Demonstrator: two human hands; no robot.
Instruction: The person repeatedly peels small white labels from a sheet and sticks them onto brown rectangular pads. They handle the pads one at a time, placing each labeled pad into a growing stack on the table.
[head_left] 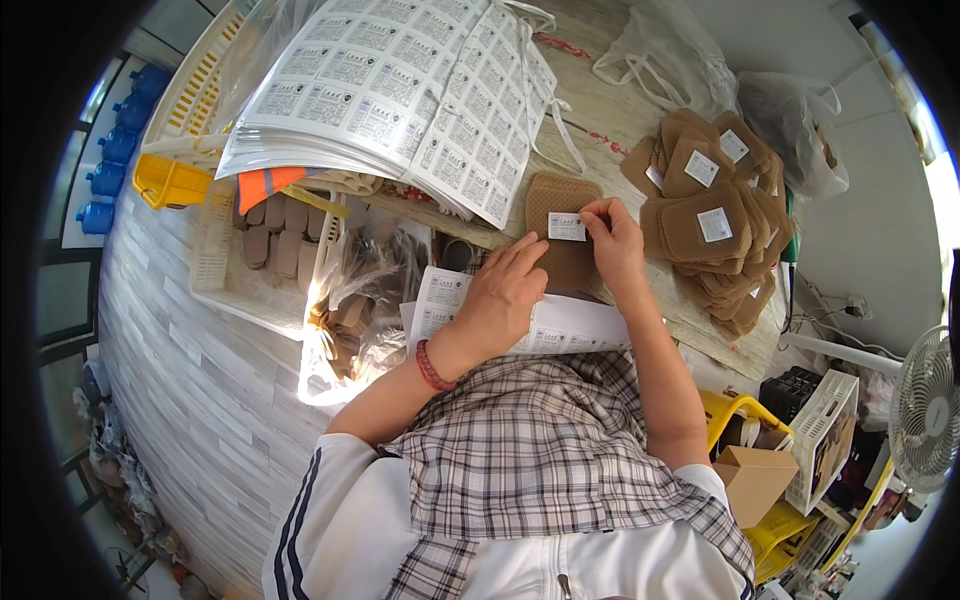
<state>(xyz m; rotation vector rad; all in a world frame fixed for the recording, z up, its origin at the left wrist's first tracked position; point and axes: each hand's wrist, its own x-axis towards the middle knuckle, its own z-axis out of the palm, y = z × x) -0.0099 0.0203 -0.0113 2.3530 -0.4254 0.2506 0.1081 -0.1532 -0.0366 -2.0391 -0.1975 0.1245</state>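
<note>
A brown textured pad (562, 262) lies in front of me at the table's near edge, on what looks like a small stack of the same pads. On its upper part is a white printed label (567, 227). My right hand (613, 242) pinches the label's right edge between thumb and forefinger. My left hand (508, 290) is stretched out, fingertips touching the pad just left of the label. Below that hand, a sheet of printed labels (575, 318) rests across my lap, partly covered by my left wrist.
A thick stack of label sheets (370, 85) covers the table's left side. At the right is a heap of labelled brown pads (715, 215), beside plastic bags (800, 130). Left of the table, a white crate (235, 270) holds more pads. A fan (925, 410) stands far right.
</note>
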